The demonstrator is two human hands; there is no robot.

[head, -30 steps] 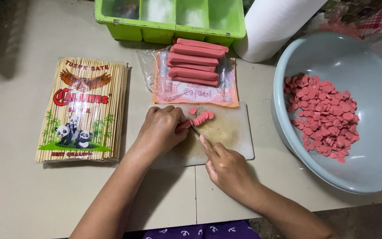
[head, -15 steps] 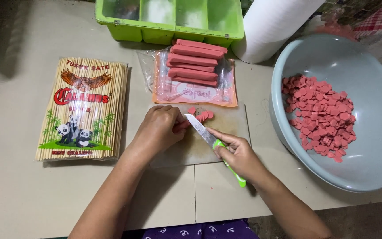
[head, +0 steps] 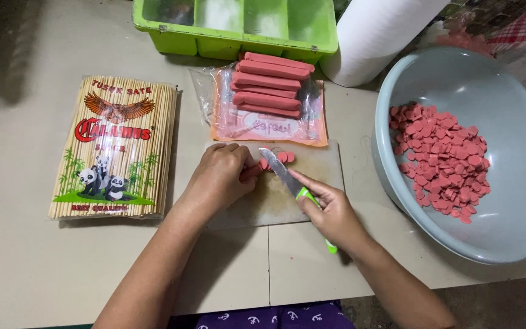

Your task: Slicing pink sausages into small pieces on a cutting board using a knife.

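a pink sausage is pinned on the cutting board by the left hand, whose fingers are curled down over it so that only its right end shows. a green-handled knife is gripped by the right hand, fingers closed round the handle, with the blade angled up and left so that its tip is set at the exposed sausage end. a few cut slices are seen just beside the blade. the two hands are kept near each other, not touching. an opened packet of whole sausages is laid just behind the board. to the right, a grey bowl is filled partly with pink slices. a pack of bamboo skewers is placed to the left, and a green tray and a white paper roll are set at the back.
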